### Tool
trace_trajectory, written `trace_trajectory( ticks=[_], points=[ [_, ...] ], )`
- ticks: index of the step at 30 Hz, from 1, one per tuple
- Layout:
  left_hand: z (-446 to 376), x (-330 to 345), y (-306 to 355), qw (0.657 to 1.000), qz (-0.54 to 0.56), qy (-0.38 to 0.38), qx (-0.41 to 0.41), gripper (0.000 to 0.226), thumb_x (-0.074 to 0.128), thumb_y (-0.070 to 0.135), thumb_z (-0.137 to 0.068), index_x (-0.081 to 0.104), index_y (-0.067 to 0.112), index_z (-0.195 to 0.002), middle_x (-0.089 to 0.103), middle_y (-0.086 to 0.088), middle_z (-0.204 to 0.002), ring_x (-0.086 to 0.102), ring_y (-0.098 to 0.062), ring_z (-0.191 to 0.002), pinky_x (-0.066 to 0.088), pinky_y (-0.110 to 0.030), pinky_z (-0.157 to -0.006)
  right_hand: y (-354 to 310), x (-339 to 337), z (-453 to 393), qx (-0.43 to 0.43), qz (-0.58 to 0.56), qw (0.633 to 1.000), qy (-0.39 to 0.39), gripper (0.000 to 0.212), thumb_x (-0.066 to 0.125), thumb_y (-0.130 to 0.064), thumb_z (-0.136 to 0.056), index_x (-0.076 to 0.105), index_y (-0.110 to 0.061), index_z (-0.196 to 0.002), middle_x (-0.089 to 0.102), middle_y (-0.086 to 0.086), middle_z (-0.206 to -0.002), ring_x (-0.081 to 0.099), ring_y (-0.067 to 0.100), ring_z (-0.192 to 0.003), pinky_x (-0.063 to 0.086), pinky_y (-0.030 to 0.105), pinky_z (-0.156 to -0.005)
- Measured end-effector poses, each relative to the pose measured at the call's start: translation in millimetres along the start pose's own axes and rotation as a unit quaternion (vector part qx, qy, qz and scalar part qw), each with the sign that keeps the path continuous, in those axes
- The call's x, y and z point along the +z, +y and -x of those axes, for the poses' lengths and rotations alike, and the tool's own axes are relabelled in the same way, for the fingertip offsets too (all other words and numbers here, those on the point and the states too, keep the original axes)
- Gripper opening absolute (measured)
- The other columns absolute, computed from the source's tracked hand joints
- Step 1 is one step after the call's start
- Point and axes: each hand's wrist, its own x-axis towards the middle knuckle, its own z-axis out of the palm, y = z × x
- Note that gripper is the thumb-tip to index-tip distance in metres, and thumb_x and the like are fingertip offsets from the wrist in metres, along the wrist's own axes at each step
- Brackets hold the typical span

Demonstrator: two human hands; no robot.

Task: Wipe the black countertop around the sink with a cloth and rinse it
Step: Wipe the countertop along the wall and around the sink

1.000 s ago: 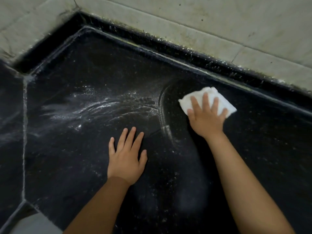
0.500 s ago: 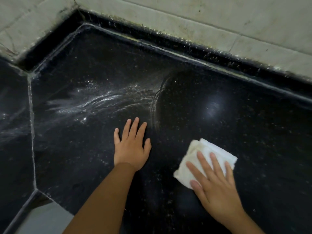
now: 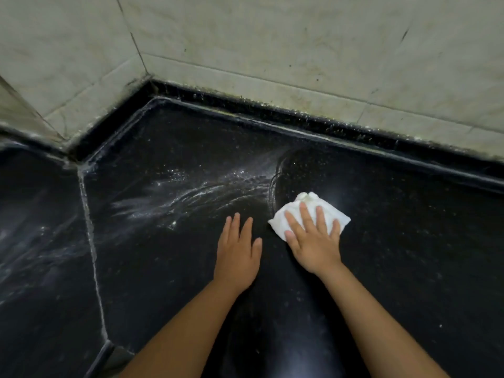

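A black speckled countertop [image 3: 409, 241] fills the head view. A folded white cloth [image 3: 308, 205] lies on it near the middle. My right hand [image 3: 311, 238] presses flat on the cloth with straight, spread fingers. Just to its left, my left hand [image 3: 237, 255] rests flat on the bare counter, fingers straight. A white powdery smear [image 3: 191, 195] streaks the counter left of the cloth, ending in a curved wipe line beside it. No sink shows.
Pale tiled walls [image 3: 272, 50] rise behind the counter and meet in a corner at upper left. A black raised rim [image 3: 354, 137] runs along their base. A pale grout seam [image 3: 90, 241] splits the counter at left.
My right hand has slid the cloth from near my body back up and to the left, close to the smear's curved edge. My left hand stays flat in place.
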Motion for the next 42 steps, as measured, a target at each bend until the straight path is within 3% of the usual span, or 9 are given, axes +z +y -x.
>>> trace_trajectory(
  ticks=[4, 9, 14, 19, 24, 32, 35, 37, 42],
  points=[
    [25, -25, -49, 0.996, -0.057, 0.051, 0.042, 0.048, 0.024, 0.030, -0.099, 0.022, 0.016, -0.144, 0.011, -0.003, -0.155, 0.001, -0.018, -0.143, 0.005, -0.036, -0.114, -38, 18, 23, -0.060, 0.004, 0.998, -0.023, 0.055, 0.001, -0.054, -0.093, 0.005, -0.040, -0.146, -0.016, -0.005, -0.155, -0.020, 0.024, -0.141, -0.010, 0.053, -0.111],
    [64, -37, -110, 0.993, -0.101, 0.051, 0.035, 0.063, 0.014, 0.038, -0.086, 0.036, 0.013, -0.140, 0.025, -0.008, -0.151, 0.013, -0.025, -0.142, 0.013, -0.046, -0.112, -70, 67, 103, -0.120, 0.040, 0.992, 0.013, 0.051, 0.002, -0.045, -0.098, 0.042, -0.037, -0.128, 0.051, 0.000, -0.137, 0.032, 0.032, -0.131, 0.013, 0.049, -0.107],
    [83, -47, -139, 0.992, -0.127, 0.025, 0.005, 0.057, 0.013, 0.044, -0.094, 0.022, 0.019, -0.145, 0.011, -0.004, -0.155, 0.001, -0.021, -0.143, 0.004, -0.045, -0.114, -28, 88, 194, -0.121, 0.049, 0.989, 0.065, 0.044, 0.009, -0.048, -0.098, 0.022, -0.045, -0.140, 0.003, -0.011, -0.156, -0.003, 0.016, -0.144, 0.001, 0.039, -0.113],
    [82, -51, -148, 0.990, -0.143, 0.013, -0.011, 0.050, 0.021, 0.038, -0.098, 0.011, 0.028, -0.146, 0.002, 0.004, -0.156, -0.006, -0.016, -0.143, -0.004, -0.042, -0.113, 22, 68, 205, 0.090, 0.046, 0.994, 0.050, 0.052, 0.001, -0.057, -0.093, 0.005, -0.043, -0.143, -0.002, -0.010, -0.156, -0.016, 0.007, -0.141, 0.004, 0.040, -0.111],
    [81, -49, -151, 0.991, -0.134, 0.014, -0.007, 0.050, 0.023, 0.039, -0.098, 0.014, 0.029, -0.146, 0.004, 0.005, -0.156, -0.006, -0.016, -0.143, -0.006, -0.043, -0.113, 9, 27, 119, 0.300, -0.091, 0.950, 0.001, 0.051, 0.018, -0.043, -0.099, 0.003, -0.035, -0.147, -0.013, -0.004, -0.156, -0.013, 0.027, -0.143, -0.001, 0.052, -0.112],
    [78, -46, -156, 0.991, -0.136, 0.013, -0.008, 0.051, 0.016, 0.044, -0.096, 0.015, 0.029, -0.146, 0.004, 0.005, -0.156, -0.007, -0.016, -0.143, -0.007, -0.043, -0.113, -103, 26, 25, 0.114, -0.039, 0.992, -0.022, 0.052, 0.008, -0.046, -0.098, 0.003, -0.032, -0.148, -0.014, 0.002, -0.156, -0.012, 0.034, -0.142, -0.002, 0.059, -0.109],
    [79, -46, -155, 0.993, -0.120, 0.022, -0.004, 0.064, 0.011, 0.046, -0.084, 0.022, 0.027, -0.144, 0.010, 0.003, -0.155, -0.002, -0.017, -0.143, -0.005, -0.044, -0.113, -140, 60, 72, 0.000, 0.036, 0.998, 0.045, 0.064, -0.005, -0.046, -0.095, 0.042, -0.032, -0.137, 0.035, 0.008, -0.148, 0.027, 0.040, -0.135, 0.021, 0.062, -0.103],
    [78, -45, -155, 0.993, -0.114, 0.027, -0.002, 0.056, 0.017, 0.045, -0.092, 0.023, 0.026, -0.144, 0.011, 0.002, -0.155, -0.001, -0.017, -0.143, -0.004, -0.044, -0.113, -142, 87, 118, -0.049, -0.001, 0.998, 0.051, 0.054, 0.004, -0.042, -0.099, 0.047, -0.033, -0.130, 0.047, 0.004, -0.140, 0.030, 0.035, -0.132, 0.016, 0.054, -0.105],
    [80, -47, -154, 0.994, -0.108, 0.029, -0.004, 0.050, 0.030, 0.037, -0.097, 0.021, 0.026, -0.145, 0.009, 0.002, -0.155, -0.002, -0.018, -0.143, -0.004, -0.044, -0.113, -83, 115, 215, 0.014, -0.002, 0.996, 0.087, 0.044, 0.008, -0.043, -0.100, 0.020, -0.043, -0.142, 0.002, -0.013, -0.156, -0.001, 0.015, -0.145, 0.003, 0.041, -0.113]
  ],
)
